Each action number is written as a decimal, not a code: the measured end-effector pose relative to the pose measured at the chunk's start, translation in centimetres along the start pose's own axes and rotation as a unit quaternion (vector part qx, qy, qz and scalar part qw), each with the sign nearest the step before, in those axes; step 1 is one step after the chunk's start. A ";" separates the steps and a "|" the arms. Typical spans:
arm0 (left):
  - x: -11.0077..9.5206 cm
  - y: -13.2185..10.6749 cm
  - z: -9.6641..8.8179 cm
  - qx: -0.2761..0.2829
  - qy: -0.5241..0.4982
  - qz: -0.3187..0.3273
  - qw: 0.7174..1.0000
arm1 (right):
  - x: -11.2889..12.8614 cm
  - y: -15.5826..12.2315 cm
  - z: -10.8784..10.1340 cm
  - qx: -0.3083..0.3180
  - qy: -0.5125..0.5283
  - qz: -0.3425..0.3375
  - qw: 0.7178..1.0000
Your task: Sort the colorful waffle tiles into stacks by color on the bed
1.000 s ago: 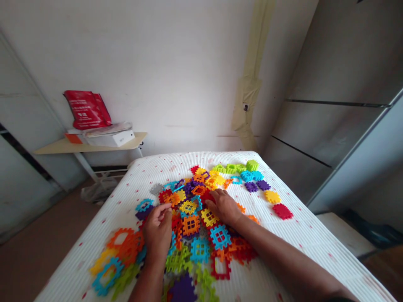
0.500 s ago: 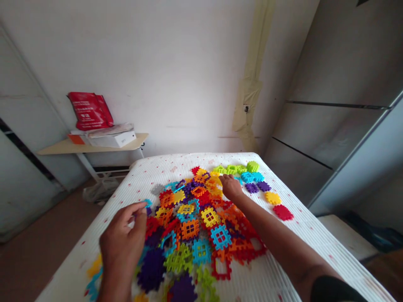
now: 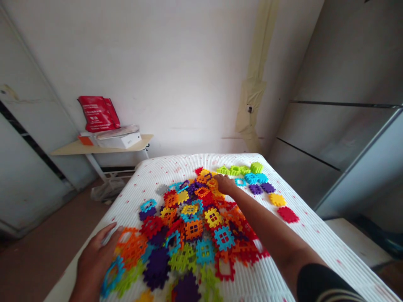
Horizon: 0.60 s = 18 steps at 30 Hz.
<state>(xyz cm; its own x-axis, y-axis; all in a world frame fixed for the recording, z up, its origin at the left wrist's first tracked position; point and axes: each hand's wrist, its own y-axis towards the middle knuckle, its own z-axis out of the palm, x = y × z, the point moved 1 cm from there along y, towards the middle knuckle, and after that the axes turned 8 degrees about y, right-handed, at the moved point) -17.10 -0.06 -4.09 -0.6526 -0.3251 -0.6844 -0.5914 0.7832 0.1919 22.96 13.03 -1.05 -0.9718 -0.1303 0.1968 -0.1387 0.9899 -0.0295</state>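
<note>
The right hand (image 3: 224, 183) presses fingertips onto the far edge of the plastic tiles (image 3: 193, 230), its grip hidden, while the left hand (image 3: 94, 262) lies open beside the orange tiles (image 3: 132, 248).

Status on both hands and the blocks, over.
Right hand on the far side of the plastic block pile. Left hand open beside orange blocks. Pile spread across the bed.
</note>
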 end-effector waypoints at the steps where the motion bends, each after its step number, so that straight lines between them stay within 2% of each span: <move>1: -0.4 -0.2 0.2 0.015 -0.002 -0.001 1.000 | 0.1 0.0 0.0 0.004 0.001 -0.010 1.000; 3: -0.8 -0.6 0.7 0.053 0.002 -0.010 0.999 | 0.5 -0.1 0.2 0.010 0.004 -0.029 1.000; 7: -0.8 -1.2 1.5 0.069 -0.029 -0.011 0.997 | 1.4 -0.4 0.7 0.012 0.012 -0.050 0.999; 10: -1.1 -1.7 2.2 0.102 -0.055 -0.007 0.993 | 2.2 -0.8 0.7 0.018 0.019 -0.069 0.997; 15: -3.2 -3.1 2.5 0.134 -0.092 0.021 0.986 | 3.0 -1.9 0.4 0.035 0.039 -0.100 0.994; 18: -4.0 -3.7 2.3 0.153 -0.152 0.009 0.976 | 3.0 -2.8 0.0 0.033 0.068 -0.121 0.990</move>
<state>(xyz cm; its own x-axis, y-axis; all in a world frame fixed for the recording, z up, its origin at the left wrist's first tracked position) -11.22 -0.49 -3.68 -0.4629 -0.1740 -0.8692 -0.3815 0.9242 0.0181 20.40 9.91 -0.39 -0.8741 -0.3502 0.3366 -0.3811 0.9241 -0.0280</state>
